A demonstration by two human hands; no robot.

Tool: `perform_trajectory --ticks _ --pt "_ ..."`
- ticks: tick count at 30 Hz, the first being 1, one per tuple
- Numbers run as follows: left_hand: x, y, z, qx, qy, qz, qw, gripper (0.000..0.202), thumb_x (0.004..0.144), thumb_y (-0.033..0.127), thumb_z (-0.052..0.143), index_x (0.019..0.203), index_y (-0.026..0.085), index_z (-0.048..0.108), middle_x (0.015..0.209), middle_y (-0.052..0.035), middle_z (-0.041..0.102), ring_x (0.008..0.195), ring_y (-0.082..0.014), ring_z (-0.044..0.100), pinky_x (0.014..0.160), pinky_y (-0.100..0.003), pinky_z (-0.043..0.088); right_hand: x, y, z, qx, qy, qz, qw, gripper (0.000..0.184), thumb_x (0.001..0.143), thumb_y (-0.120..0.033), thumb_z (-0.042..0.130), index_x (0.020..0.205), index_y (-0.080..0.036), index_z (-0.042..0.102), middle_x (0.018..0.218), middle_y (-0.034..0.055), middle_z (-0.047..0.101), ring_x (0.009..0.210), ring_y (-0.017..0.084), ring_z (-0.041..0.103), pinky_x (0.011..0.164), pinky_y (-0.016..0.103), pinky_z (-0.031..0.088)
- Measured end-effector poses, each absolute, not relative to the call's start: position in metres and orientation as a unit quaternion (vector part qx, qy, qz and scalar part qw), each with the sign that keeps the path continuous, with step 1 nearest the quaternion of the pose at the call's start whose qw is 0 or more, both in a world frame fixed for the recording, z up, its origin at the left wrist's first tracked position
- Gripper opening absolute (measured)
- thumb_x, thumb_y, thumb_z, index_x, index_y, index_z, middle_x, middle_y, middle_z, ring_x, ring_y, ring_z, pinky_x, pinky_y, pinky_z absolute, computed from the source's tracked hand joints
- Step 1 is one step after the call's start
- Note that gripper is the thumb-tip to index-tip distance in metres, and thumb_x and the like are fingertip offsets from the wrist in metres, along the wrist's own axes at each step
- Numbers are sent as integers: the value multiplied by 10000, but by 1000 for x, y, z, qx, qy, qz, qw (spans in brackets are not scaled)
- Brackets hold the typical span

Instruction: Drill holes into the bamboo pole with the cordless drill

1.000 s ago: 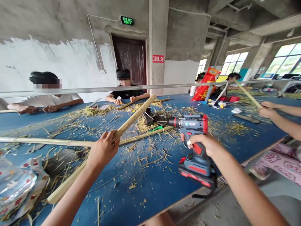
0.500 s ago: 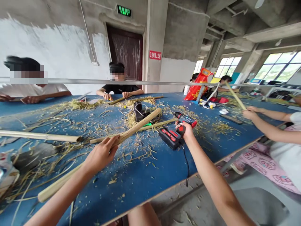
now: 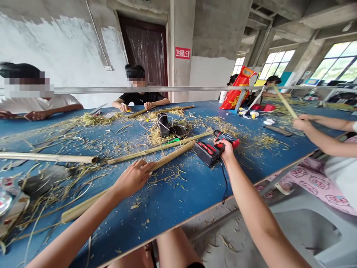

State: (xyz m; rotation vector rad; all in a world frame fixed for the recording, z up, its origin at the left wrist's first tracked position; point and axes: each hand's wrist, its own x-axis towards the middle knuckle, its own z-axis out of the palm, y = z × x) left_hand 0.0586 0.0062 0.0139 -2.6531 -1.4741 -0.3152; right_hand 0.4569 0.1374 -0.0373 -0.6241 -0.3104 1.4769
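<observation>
Fingers of my left hand (image 3: 135,178) are closed over the middle of a split bamboo pole (image 3: 175,154) with small holes along it. The pole slants across the table; its near end shows left of my forearm. My right hand (image 3: 226,149) is wrapped round the handle of a black and red cordless drill (image 3: 229,138), which lies tilted on its side, its battery toward the pole's far end. A wrist strap (image 3: 225,186) dangles from the drill. Just beyond, a second holed bamboo strip (image 3: 156,149) lies flat, its right end near the drill's chuck.
Shavings litter the blue table (image 3: 178,208). A black device with a white cord (image 3: 164,125) stands mid-table. Another bamboo pole (image 3: 47,158) and a dark stone (image 3: 46,178) lie left. A metal rail (image 3: 156,89) crosses behind. Co-workers sit opposite and right; one holds a bamboo strip (image 3: 286,102).
My left hand has lowered the pole's far end toward the table and shifted right. My right hand and the drill have moved slightly right. The camera view has tilted down.
</observation>
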Motion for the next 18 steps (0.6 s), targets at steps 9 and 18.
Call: perform_trajectory --ticks 9,18 --pt "78 25 20 -880 -461 -118 14 360 872 272 290 1106 219 558 1005 -83 546 896 -172 533 761 -278 424 457 137 -33 -308 -145 667 663 216 567 -75 414 772 -139 435 642 -4 485 419 25 423 450 150 465" --pt "89 33 24 -844 -524 -109 15 268 841 356 335 892 195 543 954 -49 569 706 -148 564 630 -256 426 461 139 -31 -355 -198 632 660 172 552 -85 419 705 -164 416 573 -16 434 422 47 426 434 157 463"
